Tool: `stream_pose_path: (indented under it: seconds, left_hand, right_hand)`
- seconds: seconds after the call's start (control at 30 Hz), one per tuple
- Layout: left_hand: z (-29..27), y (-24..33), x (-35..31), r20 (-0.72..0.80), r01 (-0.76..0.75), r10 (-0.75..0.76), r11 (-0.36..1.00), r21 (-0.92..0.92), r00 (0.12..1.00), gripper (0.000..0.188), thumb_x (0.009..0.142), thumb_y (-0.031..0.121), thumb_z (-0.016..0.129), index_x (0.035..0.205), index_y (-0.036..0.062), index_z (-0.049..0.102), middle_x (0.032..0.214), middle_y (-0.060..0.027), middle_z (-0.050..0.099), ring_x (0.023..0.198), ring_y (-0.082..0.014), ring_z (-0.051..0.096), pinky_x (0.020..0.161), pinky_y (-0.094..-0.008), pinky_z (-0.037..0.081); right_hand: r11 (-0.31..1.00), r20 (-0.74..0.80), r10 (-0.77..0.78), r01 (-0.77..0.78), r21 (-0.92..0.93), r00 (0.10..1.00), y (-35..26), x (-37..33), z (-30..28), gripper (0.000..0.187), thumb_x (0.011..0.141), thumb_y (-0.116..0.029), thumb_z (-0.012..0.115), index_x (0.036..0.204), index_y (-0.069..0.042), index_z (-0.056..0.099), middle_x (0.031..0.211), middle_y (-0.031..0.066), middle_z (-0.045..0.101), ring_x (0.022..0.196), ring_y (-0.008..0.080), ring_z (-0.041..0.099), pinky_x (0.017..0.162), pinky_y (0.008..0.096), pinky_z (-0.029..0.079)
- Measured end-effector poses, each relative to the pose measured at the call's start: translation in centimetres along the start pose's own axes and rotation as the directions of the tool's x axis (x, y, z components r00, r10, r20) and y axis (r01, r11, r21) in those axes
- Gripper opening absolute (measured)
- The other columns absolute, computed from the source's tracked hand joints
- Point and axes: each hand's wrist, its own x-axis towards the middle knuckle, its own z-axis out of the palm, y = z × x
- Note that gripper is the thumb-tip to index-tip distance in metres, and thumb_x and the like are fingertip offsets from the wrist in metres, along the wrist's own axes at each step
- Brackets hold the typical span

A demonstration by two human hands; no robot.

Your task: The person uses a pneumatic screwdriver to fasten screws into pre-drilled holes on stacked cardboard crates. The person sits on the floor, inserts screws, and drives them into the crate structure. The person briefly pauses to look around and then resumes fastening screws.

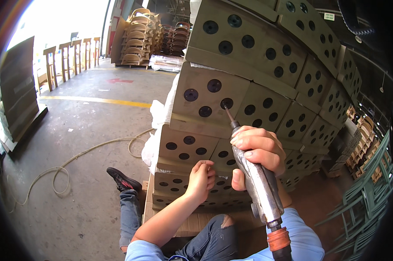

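Right hand (261, 148): fingers and thumb wrapped around the driver (259, 195), pinching it firmly. Driver points up and away, its bit (229, 115) at the lower-right disc (227, 103) of a four-disc panel (196, 77); whether the tip is seated, cannot tell. Left hand (201, 179): fingers curled, by the lower stack (244, 61); whether they hold anything, cannot tell.

Risks (judgement):
- Bit rises at a slant; an off-axis push could make it slip and mark the panel.
- Only one hand is on the driver; a sudden torque kick could twist the wrist.
- Left hand sits below the bit; a downward slip could bring the driver onto it.

Further out: white wrap (159, 114) bulges at the stack's left edge. Hose (92, 148) loops across the floor near a shoe (123, 179); shifting that foot could snag it.
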Motion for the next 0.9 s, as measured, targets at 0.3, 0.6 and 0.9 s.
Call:
stream_pose_path:
  seconds: [0.3, 0.6, 0.9]
  left_hand:
    - [-1.2, -1.9, 0.4, 0.075, -0.039, 0.039, 0.999, -0.01, 0.996, 0.02, 0.107, 0.008, 0.041, 0.122, 0.0039, 0.053, 0.083, -0.0027, 0.056, 0.052, -0.0062, 0.034, 0.047, -0.0226, 0.026]
    - [-5.3, -2.3, -0.8, 0.016, 0.056, -0.061, 0.972, 0.227, 0.998, 0.017, 0.11, 0.016, 0.045, 0.118, 0.0026, 0.052, 0.083, -0.0081, 0.063, 0.051, -0.0076, 0.037, 0.044, -0.024, 0.027]
    - [-6.5, -4.1, -2.6, -0.161, 0.06, -0.014, 0.957, 0.282, 0.987, 0.02, 0.105, 0.009, 0.042, 0.119, 0.0017, 0.054, 0.085, -0.0018, 0.054, 0.06, -0.0073, 0.04, 0.05, -0.0222, 0.03]
  right_hand:
    - [0.997, 0.123, 0.022, -0.012, -0.081, 0.992, 0.2, 0.0, -1.3, 0.045, 0.085, -0.023, 0.079, 0.113, -0.008, 0.048, 0.104, 0.0159, 0.062, 0.082, 0.0283, 0.066, 0.072, 0.0463, 0.062]
    - [0.999, 0.071, -0.011, 0.014, -0.041, 0.997, 1.4, -0.6, 0.5, 0.043, 0.085, -0.024, 0.079, 0.111, -0.007, 0.049, 0.103, 0.0178, 0.064, 0.079, 0.0297, 0.067, 0.07, 0.0452, 0.062]
    - [0.994, -0.003, 0.042, -0.042, -0.098, 0.999, -1.5, -0.7, 0.0, 0.045, 0.087, -0.019, 0.075, 0.123, -0.007, 0.05, 0.112, 0.016, 0.061, 0.082, 0.0291, 0.068, 0.082, 0.0511, 0.062]
